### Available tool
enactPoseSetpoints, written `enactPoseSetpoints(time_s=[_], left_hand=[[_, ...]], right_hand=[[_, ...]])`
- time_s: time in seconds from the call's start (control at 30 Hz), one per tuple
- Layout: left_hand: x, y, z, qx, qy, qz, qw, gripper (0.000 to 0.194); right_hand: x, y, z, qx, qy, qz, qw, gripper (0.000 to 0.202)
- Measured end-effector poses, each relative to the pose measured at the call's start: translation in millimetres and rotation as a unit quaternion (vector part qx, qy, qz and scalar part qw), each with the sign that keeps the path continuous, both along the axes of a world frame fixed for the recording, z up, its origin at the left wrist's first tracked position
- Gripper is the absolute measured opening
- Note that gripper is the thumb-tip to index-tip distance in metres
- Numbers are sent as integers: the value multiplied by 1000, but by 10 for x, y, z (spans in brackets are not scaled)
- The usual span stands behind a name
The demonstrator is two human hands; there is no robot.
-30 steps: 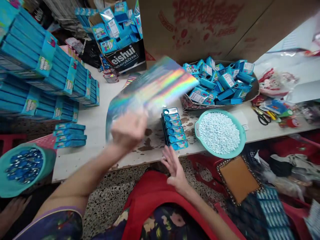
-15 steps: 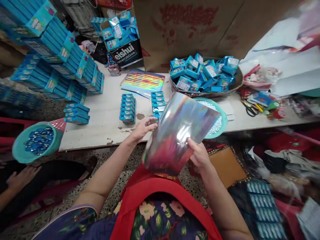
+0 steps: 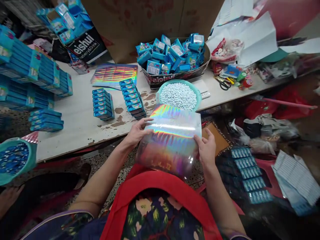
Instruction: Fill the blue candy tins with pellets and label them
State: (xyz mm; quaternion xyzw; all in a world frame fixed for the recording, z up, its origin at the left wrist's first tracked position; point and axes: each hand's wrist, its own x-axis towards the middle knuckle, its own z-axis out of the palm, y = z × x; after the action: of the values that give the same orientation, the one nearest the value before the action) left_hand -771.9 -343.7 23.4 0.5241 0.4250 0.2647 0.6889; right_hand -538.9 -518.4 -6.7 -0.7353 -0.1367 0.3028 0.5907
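A shiny holographic sheet (image 3: pixel 172 140) is held in front of my body, below the table's front edge. My left hand (image 3: pixel 138 134) pinches its left edge between thumb and fingers. On the opposite edge, my right hand (image 3: pixel 206 146) grips it with the thumb on top. Just beyond the sheet sits a turquoise basin (image 3: pixel 199 97) full of small white pellets (image 3: pixel 178 96). Two rows of small blue boxes, the nearer row (image 3: pixel 132 98) and the left row (image 3: pixel 102 104), stand on the table past my left hand.
More holographic sheets (image 3: pixel 115 75) lie farther back on the table (image 3: pixel 75 123). A cut-down carton (image 3: pixel 165 78) heaped with blue boxes stands behind the basin. Scissors (image 3: pixel 223 83) lie at the right. Stacked blue boxes (image 3: pixel 30 66) rise at the left, near another person's leg (image 3: pixel 57 176).
My left hand has taken hold of the sheet's left edge. The sheet has turned from slanted to nearly square with my body. The camera view has swung to the right.
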Motion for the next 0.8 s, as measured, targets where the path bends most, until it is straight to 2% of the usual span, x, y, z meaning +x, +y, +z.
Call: enactPoseSetpoints(time_s=[0.1, 0.23, 0.33, 0.43, 0.5, 0.53, 0.6, 0.63, 0.7, 0.73, 0.77, 0.8], left_hand=[[-19, -96, 62, 30, 60, -33, 997, 40], [-70, -192, 46, 72, 97, -27, 992, 39], [-113, -256, 16, 109, 106, -2, 988, 30], [-162, -288, 33, 171, 106, 6, 980, 19], [-174, -311, 63, 255, 137, 21, 957, 16], [-165, -334, 75, 311, 168, 44, 934, 14], [-104, -421, 73, 428, 237, 78, 868, 11], [-56, -485, 55, 476, 261, 68, 837, 11], [49, -632, -13, 534, 268, -26, 801, 11], [87, -699, -55, 541, 261, -87, 794, 13], [103, -750, -96, 536, 257, -137, 792, 16], [90, -779, -133, 521, 259, -164, 796, 20]], right_hand=[[-4, -194, 68, 30, 15, 64, 997, 95], [13, -362, 91, 19, 9, 109, 994, 57], [90, -359, 78, 25, -50, 125, 991, 47], [257, -280, 75, 38, -121, 177, 976, 39], [369, -209, 85, 29, -181, 216, 959, 33], [396, -169, 93, 14, -225, 217, 950, 31], [338, -77, 106, -17, -334, 188, 924, 36], [244, -25, 105, -20, -385, 184, 904, 41], [-48, 85, 77, 4, -450, 247, 858, 48], [-214, 139, 45, 25, -452, 324, 831, 44], [-365, 187, 1, 33, -442, 386, 809, 30], [-484, 225, -54, 29, -429, 428, 795, 18]])
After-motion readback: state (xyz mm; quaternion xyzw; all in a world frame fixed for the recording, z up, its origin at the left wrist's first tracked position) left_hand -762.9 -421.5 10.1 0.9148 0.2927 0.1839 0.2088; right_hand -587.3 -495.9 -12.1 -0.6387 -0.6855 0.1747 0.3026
